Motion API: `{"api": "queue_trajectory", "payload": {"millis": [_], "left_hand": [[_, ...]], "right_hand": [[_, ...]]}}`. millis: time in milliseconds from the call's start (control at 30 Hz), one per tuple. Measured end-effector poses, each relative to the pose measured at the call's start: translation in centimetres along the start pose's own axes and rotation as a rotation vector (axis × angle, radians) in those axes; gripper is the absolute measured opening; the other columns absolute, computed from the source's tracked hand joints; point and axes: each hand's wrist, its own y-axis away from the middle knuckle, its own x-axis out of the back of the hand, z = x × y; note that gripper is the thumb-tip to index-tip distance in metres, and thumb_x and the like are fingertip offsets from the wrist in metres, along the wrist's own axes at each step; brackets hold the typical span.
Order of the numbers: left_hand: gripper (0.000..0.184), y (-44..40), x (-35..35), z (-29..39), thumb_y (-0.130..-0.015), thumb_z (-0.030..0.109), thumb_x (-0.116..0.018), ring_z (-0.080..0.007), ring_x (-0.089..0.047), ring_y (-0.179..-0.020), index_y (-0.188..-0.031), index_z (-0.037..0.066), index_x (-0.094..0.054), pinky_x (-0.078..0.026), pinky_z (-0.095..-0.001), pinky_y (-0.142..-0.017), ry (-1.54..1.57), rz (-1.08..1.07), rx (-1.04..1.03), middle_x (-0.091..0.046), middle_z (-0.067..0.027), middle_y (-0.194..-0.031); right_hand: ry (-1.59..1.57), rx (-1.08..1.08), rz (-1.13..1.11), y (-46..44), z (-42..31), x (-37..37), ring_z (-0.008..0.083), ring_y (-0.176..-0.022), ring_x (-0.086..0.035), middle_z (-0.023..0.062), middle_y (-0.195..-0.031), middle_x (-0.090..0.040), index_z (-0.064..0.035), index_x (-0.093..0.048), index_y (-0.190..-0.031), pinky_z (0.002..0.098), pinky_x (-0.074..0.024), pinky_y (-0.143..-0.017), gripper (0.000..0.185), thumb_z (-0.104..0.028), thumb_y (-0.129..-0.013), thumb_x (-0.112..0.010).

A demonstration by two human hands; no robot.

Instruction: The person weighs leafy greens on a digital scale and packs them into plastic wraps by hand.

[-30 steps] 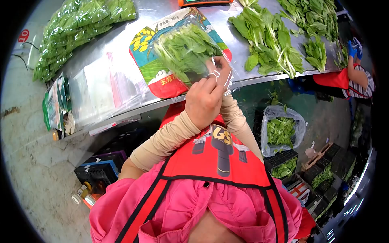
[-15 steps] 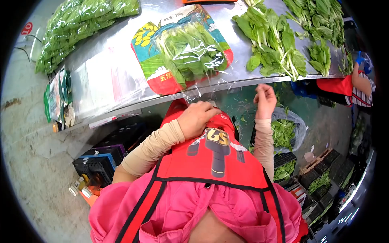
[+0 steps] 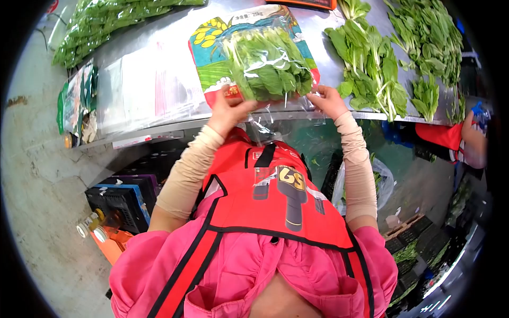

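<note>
A clear plastic bag of leafy greens (image 3: pixel 270 69) lies on a colourful printed sack (image 3: pixel 212 58) at the near edge of the metal table. My left hand (image 3: pixel 229 111) is at the bag's lower left corner, thumb and fingers closed about the plastic. At the lower right corner, my right hand (image 3: pixel 330 102) pinches the bag's edge between thumb and fingers. Loose plastic of the bag hangs over the table edge between both hands. The leaves sit flat inside, stems towards the far end.
Loose greens (image 3: pixel 368 69) and more bunches (image 3: pixel 424 42) lie to the right. Filled bags (image 3: pixel 106 32) are stacked at the far left, near flat clear bags (image 3: pixel 132 85). An orange device (image 3: pixel 313 4) stands behind. Black crates (image 3: pixel 119 204) are below; another person's arm (image 3: pixel 473 135) is at right.
Both hands have come up from the apron and from beside the table edge to the bag's near corners, taking hold of its plastic. The view has shifted slightly.
</note>
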Motion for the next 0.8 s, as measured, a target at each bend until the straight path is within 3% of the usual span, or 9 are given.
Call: {"api": "queue_trajectory", "payload": {"millis": [100,133,267,367,433,567,633,700,800], "left_hand": [[0.094,-1.2,-1.2,-3.2,-0.067,0.004,-0.075,-0.0184,-0.061,-0.072,-0.139,0.000,-0.014,-0.051,-0.0281,-0.060,-0.019,-0.013,-0.101,-0.061,-0.0161,-0.092],[0.085,-0.7,-1.6,-2.4,-0.067,-0.001,-0.070,-0.0181,-0.061,-0.072,-0.136,0.001,-0.020,-0.051,-0.0287,-0.058,0.066,-0.017,-0.015,-0.062,-0.0140,-0.091],[0.063,-0.2,-2.0,0.4,-0.071,-0.007,-0.062,-0.0178,-0.063,-0.079,-0.126,0.001,-0.033,-0.051,-0.0267,-0.061,0.424,-0.147,0.047,-0.062,-0.0112,-0.095],[0.059,-0.3,-2.6,2.3,-0.072,-0.007,-0.061,-0.0157,-0.060,-0.085,-0.125,0.000,-0.036,-0.047,-0.0257,-0.065,0.586,-0.259,-0.120,-0.060,-0.0126,-0.107],[0.052,0.1,-3.0,3.8,-0.074,-0.005,-0.060,-0.0153,-0.058,-0.088,-0.122,0.000,-0.041,-0.047,-0.0253,-0.068,0.607,-0.282,-0.115,-0.057,-0.0113,-0.109],[0.027,1.1,-3.9,4.3,-0.078,0.007,-0.062,-0.0127,-0.057,-0.074,-0.102,-0.001,-0.054,-0.045,-0.0245,-0.064,0.568,-0.514,-0.045,-0.059,-0.0051,-0.091],[0.020,0.5,-4.0,0.9,-0.081,0.014,-0.062,-0.0097,-0.056,-0.072,-0.097,0.004,-0.057,-0.046,-0.0227,-0.062,0.083,-0.906,-0.066,-0.057,-0.0015,-0.079],[0.020,2.5,-3.1,-2.2,-0.084,0.022,-0.061,-0.0102,-0.057,-0.071,-0.088,0.002,-0.063,-0.047,-0.0252,-0.063,0.039,-0.888,-0.075,-0.062,-0.0041,-0.075],[0.026,4.7,2.6,-5.1,-0.085,0.024,-0.060,-0.0134,-0.060,-0.074,-0.098,0.002,-0.063,-0.049,-0.0295,-0.068,-0.403,-0.716,-0.061,-0.067,-0.0082,-0.087]], "right_hand": [[-0.375,-0.048,-0.160,-0.5,-0.8,1.0,0.0070,-0.059,-0.052,0.0000,-0.072,-0.058,-0.0005,-0.059,-0.098,0.0215,-0.0442,-0.053,0.021,-0.016,-0.084,-0.062],[-0.455,-0.049,-0.123,0.7,-3.8,0.8,0.0060,-0.051,-0.044,-0.0024,-0.063,-0.051,-0.0042,-0.058,-0.096,0.0198,-0.0351,-0.047,0.012,-0.011,-0.087,-0.058],[-0.671,0.093,-0.291,-0.3,-9.0,2.7,0.0083,-0.052,-0.041,-0.0026,-0.062,-0.047,-0.0028,-0.057,-0.096,0.0231,-0.0325,-0.048,0.010,-0.008,-0.091,-0.050],[-0.579,0.311,-0.465,-1.6,-14.6,4.1,0.0061,-0.054,-0.041,-0.0027,-0.068,-0.051,-0.0022,-0.056,-0.103,0.0207,-0.0323,-0.048,0.015,-0.009,-0.091,-0.051],[-0.370,0.365,-0.274,0.0,-19.9,3.2,0.0033,-0.056,-0.044,-0.0019,-0.078,-0.058,-0.0009,-0.055,-0.110,0.0173,-0.0334,-0.049,0.022,-0.008,-0.089,-0.053],[0.142,0.487,-0.288,3.1,-25.8,-1.1,0.0029,-0.062,-0.049,-0.0008,-0.078,-0.060,-0.0013,-0.056,-0.102,0.0166,-0.0383,-0.052,0.018,-0.012,-0.087,-0.058],[0.114,0.377,-0.463,4.8,-25.8,-4.7,0.0048,-0.061,-0.049,0.0004,-0.072,-0.058,-0.0024,-0.055,-0.096,0.0201,-0.0397,-0.053,0.016,-0.015,-0.086,-0.059],[0.494,0.439,-0.527,6.5,-26.0,-5.8,0.0060,-0.063,-0.052,0.0025,-0.070,-0.058,-0.0014,-0.056,-0.095,0.0223,-0.0426,-0.056,0.018,-0.016,-0.085,-0.061],[0.201,0.414,-0.182,7.5,-21.8,-5.0,0.0113,-0.064,-0.057,0.0047,-0.069,-0.061,0.0015,-0.059,-0.090,0.0250,-0.0454,-0.058,0.020,-0.018,-0.086,-0.059]]}}
